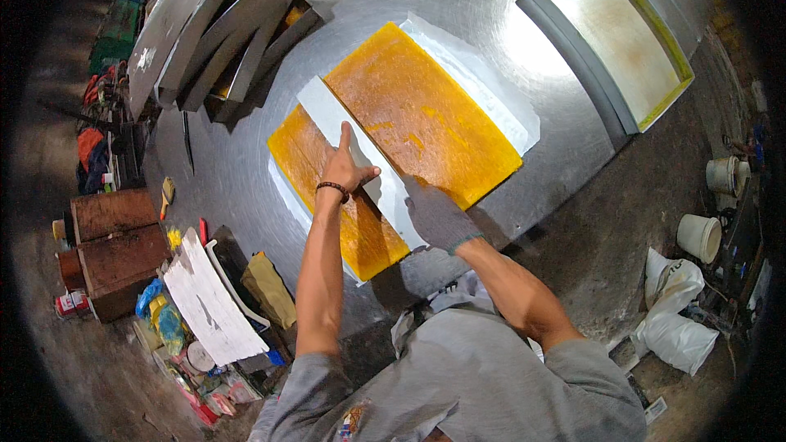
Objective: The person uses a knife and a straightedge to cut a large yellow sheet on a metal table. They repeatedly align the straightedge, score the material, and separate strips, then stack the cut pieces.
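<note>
Steel table (458, 0): both hands press flat white strip (360, 155) across orange slab (426, 115), gripping nothing.

A round steel table (458, 0) carries everything. A white sheet (499, 102) lies flat on it, with a yellow slab (426, 115) on top. At the far right sits 1 shallow metal tray (585, 57), empty side up. At the far left, several metal trays (237, 29) lean stacked against each other. A knife (187, 141) lies near the left edge.

Strip (360, 168) across slab (426, 115), slab on table (458, 0), tray (614, 41) right
</note>
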### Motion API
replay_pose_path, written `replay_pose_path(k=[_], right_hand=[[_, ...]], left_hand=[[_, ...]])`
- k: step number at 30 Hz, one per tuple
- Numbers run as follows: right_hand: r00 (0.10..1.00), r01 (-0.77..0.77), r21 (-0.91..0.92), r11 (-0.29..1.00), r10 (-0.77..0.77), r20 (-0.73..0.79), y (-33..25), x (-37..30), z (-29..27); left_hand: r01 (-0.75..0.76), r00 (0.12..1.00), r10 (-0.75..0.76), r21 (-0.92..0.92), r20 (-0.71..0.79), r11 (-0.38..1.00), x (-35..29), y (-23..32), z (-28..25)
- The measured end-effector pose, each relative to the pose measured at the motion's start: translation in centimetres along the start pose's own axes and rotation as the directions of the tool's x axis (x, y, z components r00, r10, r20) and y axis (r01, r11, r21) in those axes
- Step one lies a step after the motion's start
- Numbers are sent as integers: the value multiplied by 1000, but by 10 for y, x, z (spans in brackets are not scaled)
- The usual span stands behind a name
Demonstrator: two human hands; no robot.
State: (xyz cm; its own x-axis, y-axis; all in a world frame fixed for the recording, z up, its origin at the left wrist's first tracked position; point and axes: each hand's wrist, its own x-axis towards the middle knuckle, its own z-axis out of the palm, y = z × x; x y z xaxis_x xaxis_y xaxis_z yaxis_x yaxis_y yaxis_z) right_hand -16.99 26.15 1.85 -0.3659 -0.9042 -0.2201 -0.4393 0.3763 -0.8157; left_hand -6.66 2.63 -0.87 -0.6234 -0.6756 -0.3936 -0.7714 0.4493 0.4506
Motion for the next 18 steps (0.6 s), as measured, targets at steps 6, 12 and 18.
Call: replay_pose_path(k=[6,12,18], right_hand=[[989,-87,34,996,82,124,-13,0,-15],[994,-82,27,996,79,81,-3,-38,-15],[973,-150,-2,989,148,178,-14,-35,-25]], left_hand=[[26,999,-26,1,23,1000,2,1,-4],[4,1000,-3,24,-4,1000,0,3,0],[44,998,-46,45,40,998,-4,19,-13]])
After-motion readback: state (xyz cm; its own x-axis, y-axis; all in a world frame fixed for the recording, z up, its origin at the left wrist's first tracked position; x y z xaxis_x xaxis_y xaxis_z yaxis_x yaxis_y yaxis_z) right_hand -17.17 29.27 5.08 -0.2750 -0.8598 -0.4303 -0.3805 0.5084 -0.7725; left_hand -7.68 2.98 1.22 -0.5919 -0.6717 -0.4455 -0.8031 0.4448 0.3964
